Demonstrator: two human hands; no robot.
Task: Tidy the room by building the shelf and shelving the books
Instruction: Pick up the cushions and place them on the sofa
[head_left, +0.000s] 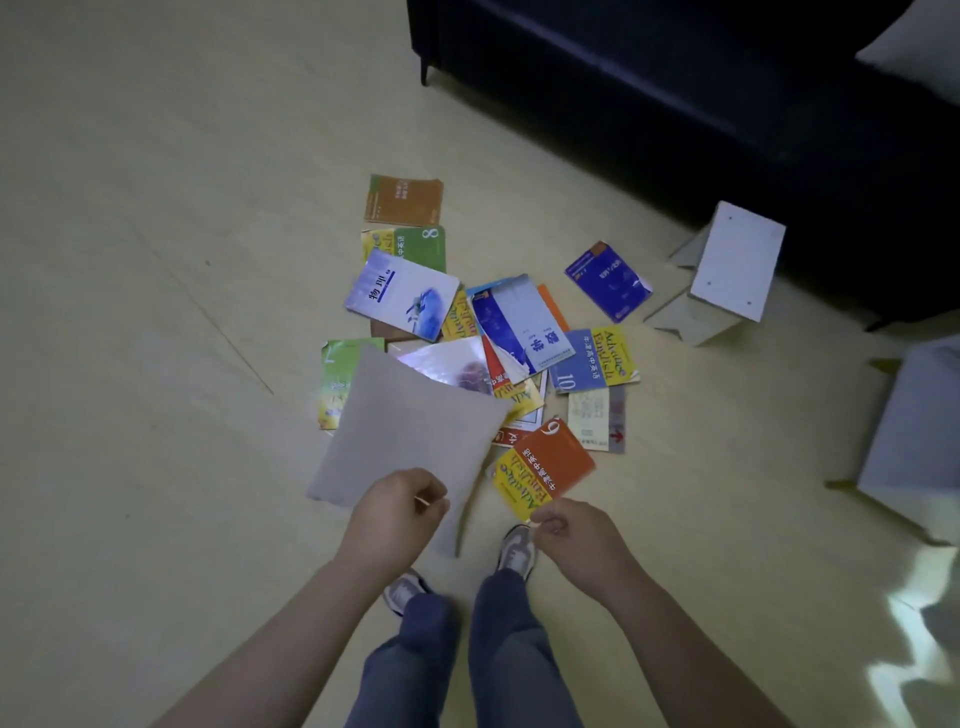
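Beige cushion (410, 441) lies tilted over the near left of the book heap on the floor (156, 312). The left hand (397, 512) reaches down to its near edge with the wrist bent, and its curled fingers (434, 493) pinch that edge against the thumb.

Books (402, 296) lie scattered flat on the floor ahead of the feet, overlapping. At least fourteen covers can be counted, but the overlap hides the exact number. One brown and one green book lie farthest away, and one dark blue book (608, 280) lies apart on the right.

Two shoes (517, 553) stand just short of the heap.

The right hand (576, 530) is held low beside the left, and its bent fingers (545, 519) close on the near corner of an orange book (543, 467) marked 9.

Further right, one white panel (737, 260) leans on pale boards (691, 317), at least two, loose on the floor just beside a dark sofa (727, 130). One white pillow (914, 47) sits on the sofa at the top right corner.
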